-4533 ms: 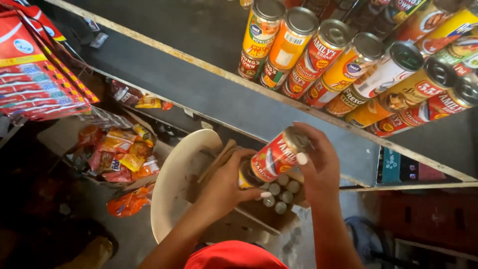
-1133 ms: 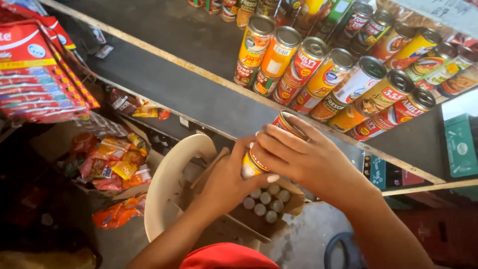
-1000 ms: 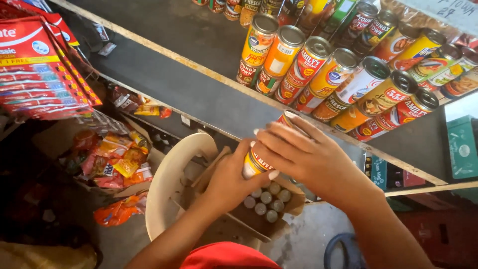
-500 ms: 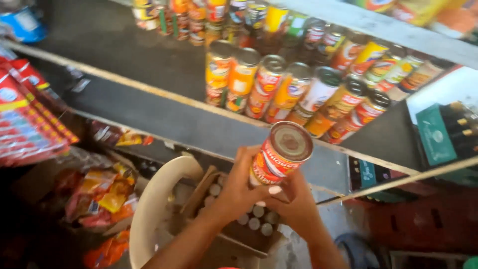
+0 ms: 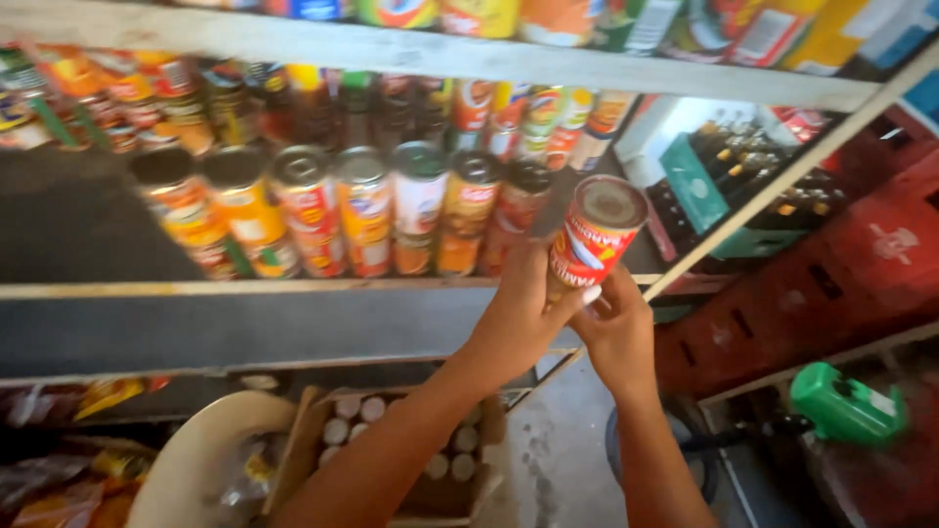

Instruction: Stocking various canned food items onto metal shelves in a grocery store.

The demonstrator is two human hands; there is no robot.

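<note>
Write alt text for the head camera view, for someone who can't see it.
Both hands, left hand and right hand, lift a red-labelled tin can to the right end of a row of similar cans on a grey wooden shelf. Below sits an open cardboard box of cans; a green plastic jug is at lower right.

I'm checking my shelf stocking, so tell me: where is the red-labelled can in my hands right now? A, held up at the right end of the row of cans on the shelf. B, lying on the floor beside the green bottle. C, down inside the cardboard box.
A: both the left hand and right hand hold the red-labelled can up beside the row of cans, well above the cardboard box.
</note>
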